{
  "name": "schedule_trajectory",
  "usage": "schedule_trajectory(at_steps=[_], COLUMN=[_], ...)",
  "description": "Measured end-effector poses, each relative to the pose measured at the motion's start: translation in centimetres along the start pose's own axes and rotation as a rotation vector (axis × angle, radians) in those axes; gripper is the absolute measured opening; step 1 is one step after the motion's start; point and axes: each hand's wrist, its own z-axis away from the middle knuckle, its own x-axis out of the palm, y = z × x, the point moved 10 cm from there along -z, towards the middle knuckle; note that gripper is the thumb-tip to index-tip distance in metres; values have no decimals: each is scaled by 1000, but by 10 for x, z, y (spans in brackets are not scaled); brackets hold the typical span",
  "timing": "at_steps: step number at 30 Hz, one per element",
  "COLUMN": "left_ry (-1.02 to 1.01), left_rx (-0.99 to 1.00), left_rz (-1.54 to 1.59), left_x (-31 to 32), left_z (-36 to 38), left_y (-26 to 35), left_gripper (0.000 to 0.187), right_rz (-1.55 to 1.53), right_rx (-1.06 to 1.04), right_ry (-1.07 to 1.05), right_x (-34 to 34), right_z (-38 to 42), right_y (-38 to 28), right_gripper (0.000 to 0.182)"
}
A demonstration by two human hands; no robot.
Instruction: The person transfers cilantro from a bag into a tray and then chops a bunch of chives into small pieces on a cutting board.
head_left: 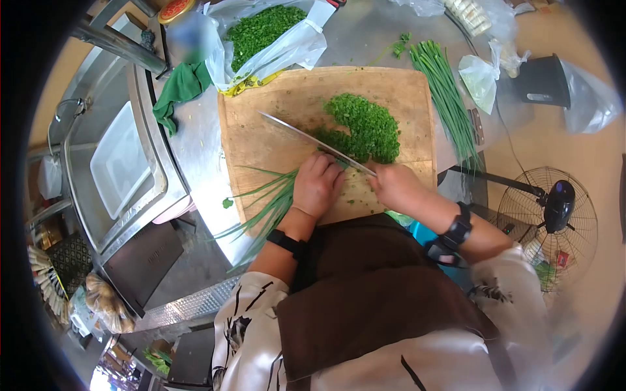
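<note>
A wooden cutting board [267,143] lies on the metal counter before me. My left hand [317,184], fingers curled, presses a bunch of green onions [277,199] against the board; their long leaves trail off its left edge. In my right hand [396,187] is the handle of a knife [293,129]. Its long blade slants up and left across the board, just beyond my left fingers. Chopped green onion [368,127] lies heaped on the far side of the blade, with small bits scattered nearer me.
A plastic bag [306,49] of chopped greens stands behind the board, beside a green cloth [179,91]. Whole green onions [443,98] and a second knife [478,127] lie to the right. A sink [147,169] is at left, a fan [557,207] at right.
</note>
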Motion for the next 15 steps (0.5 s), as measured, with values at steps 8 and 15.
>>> schedule_trajectory(at_steps=[8,15], left_ry=[-19,20], left_rx=[-8,1], left_rz=[-16,-2], left_x=[0,-2], left_z=[0,0], left_y=[0,-2], left_gripper=[15,16], right_rz=[-90,-5], right_rx=[17,119], right_ry=[34,-75], right_x=[-24,-8], right_z=[7,26], right_y=[-3,13], right_gripper=[23,24])
